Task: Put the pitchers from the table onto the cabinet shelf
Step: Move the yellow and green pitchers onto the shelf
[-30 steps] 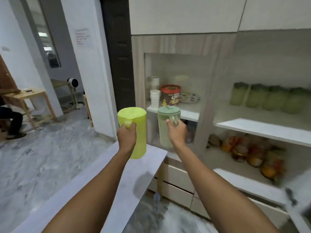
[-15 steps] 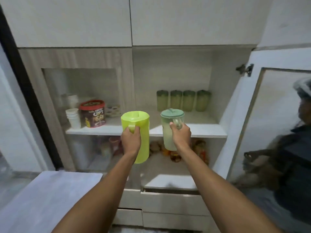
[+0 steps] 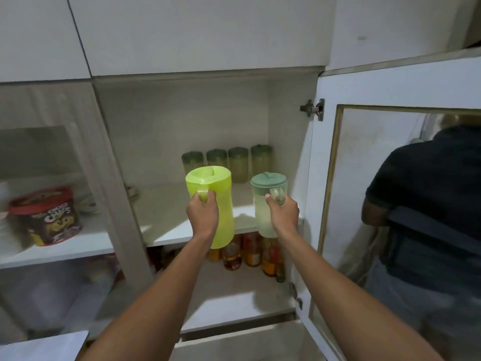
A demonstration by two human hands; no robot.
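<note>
My left hand (image 3: 202, 214) grips the handle of a lime-green pitcher (image 3: 221, 199), held upright in front of the cabinet shelf (image 3: 166, 220). My right hand (image 3: 282, 213) holds a pale translucent pitcher with a teal lid (image 3: 268, 191) by its handle, upright, near the shelf's right front edge. Both pitchers hang in the air at the shelf's front, not resting on it. At the back of the shelf stand several green-lidded pitchers (image 3: 238, 164) in a row.
The cabinet's glass door (image 3: 338, 178) stands open at the right, with a person in dark clothes (image 3: 426, 204) seen through it. Bottles (image 3: 250, 252) fill the lower shelf. A chocolate cereal tub (image 3: 46, 216) sits behind the left glass door. A white table corner (image 3: 44, 347) lies bottom left.
I have turned from the table to face the open cabinet and moved closer. Both hands carried the pitchers up to the front of the shelf and spread slightly apart.
</note>
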